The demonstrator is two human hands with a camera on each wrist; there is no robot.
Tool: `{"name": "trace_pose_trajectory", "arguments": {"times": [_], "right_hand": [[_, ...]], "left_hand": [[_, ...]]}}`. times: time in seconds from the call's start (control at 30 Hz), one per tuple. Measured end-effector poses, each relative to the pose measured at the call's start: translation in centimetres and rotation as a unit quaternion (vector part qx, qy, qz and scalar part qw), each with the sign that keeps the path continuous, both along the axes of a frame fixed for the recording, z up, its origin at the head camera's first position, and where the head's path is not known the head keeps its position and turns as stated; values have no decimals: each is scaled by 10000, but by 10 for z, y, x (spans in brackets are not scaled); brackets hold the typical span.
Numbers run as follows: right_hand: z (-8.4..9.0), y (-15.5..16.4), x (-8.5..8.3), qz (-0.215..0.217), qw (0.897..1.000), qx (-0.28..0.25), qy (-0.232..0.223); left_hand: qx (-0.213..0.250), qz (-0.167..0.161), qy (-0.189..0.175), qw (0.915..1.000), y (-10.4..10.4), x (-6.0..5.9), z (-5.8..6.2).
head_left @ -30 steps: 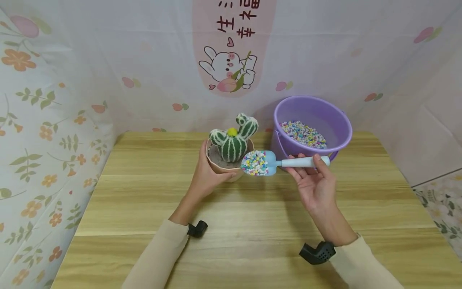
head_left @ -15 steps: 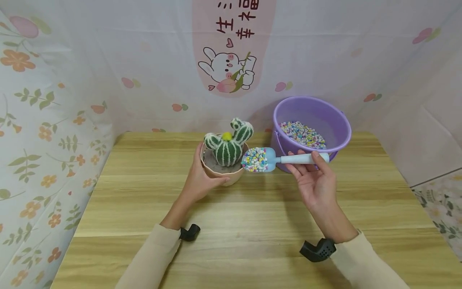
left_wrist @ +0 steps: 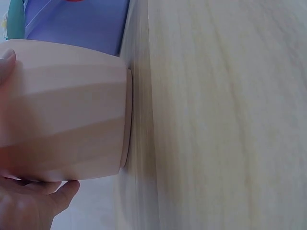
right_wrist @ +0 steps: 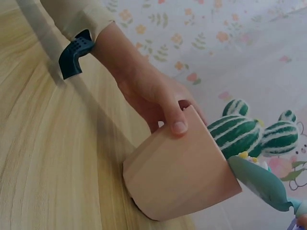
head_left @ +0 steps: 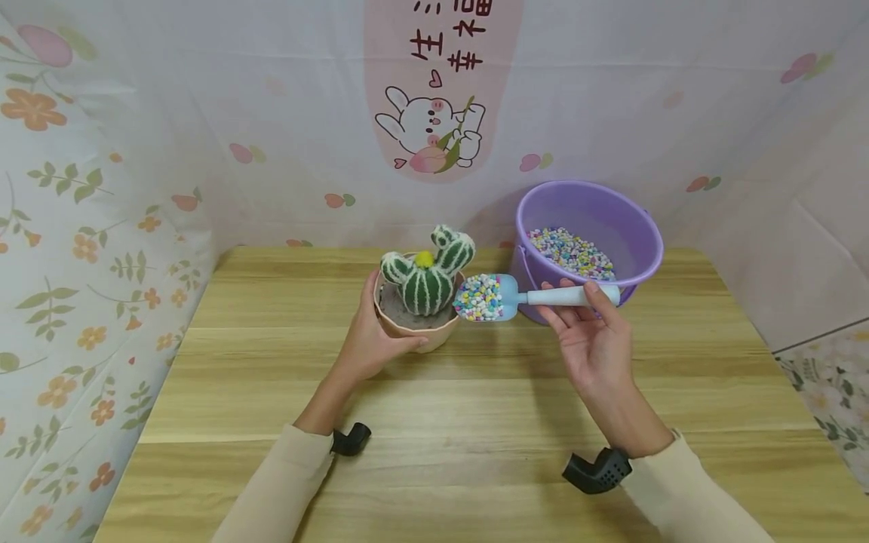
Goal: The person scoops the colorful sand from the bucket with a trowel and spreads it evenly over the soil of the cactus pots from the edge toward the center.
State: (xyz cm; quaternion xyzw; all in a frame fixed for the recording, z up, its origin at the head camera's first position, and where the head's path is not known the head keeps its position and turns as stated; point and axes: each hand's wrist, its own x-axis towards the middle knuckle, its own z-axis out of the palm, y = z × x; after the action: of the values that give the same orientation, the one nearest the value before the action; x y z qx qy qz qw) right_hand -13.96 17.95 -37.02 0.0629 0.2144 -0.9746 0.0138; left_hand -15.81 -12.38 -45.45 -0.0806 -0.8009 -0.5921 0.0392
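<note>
In the head view, my left hand [head_left: 370, 341] grips a peach flowerpot [head_left: 444, 332] by its left side, thumb along the front. A fuzzy green toy cactus [head_left: 425, 291] with white stripes and a yellow top stands in grey filling inside the pot. My right hand [head_left: 597, 348] holds a small light-blue trowel [head_left: 509, 299] by its white handle, palm turned up. Colourful pebbles [head_left: 479, 297] fill the trowel's blade, whose tip overlaps the pot's right rim. The right wrist view shows the trowel's underside [right_wrist: 261, 182] at that rim. The pot's base faces the wooden tabletop in the left wrist view.
A purple bucket [head_left: 523, 219] stands at the back right, just behind the trowel, with more colourful pebbles [head_left: 572, 253] inside. A printed cloth [head_left: 285, 113] hangs behind the wooden table [head_left: 434, 452], and flowered cloth covers the left side.
My left hand has shifted the pot and cactus a little left and toward me. The trowel has risen slightly in the head view, still loaded with pebbles.
</note>
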Motion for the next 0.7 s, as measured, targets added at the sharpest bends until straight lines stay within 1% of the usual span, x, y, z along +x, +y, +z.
{"name": "trace_pose_trajectory", "arguments": {"times": [0.1, 0.2, 0.33, 0.5, 0.7], "right_hand": [[1, -3, -2, -7, 9997, 212, 109], [1, -6, -4, -6, 9992, 358, 155], [2, -10, -8, -18, 9994, 343, 100], [2, -16, -10, -83, 9992, 390, 18], [3, -24, -12, -159, 9980, 604, -42]], "left_hand": [[-37, -18, -131, 9999, -1, 2, 5], [-46, -49, -188, 9998, -1, 9, 19], [-33, -130, -179, 9998, -1, 18, 38], [-95, -138, -264, 9995, -6, 22, 42], [-54, -150, -179, 9997, -13, 21, 39]]}}
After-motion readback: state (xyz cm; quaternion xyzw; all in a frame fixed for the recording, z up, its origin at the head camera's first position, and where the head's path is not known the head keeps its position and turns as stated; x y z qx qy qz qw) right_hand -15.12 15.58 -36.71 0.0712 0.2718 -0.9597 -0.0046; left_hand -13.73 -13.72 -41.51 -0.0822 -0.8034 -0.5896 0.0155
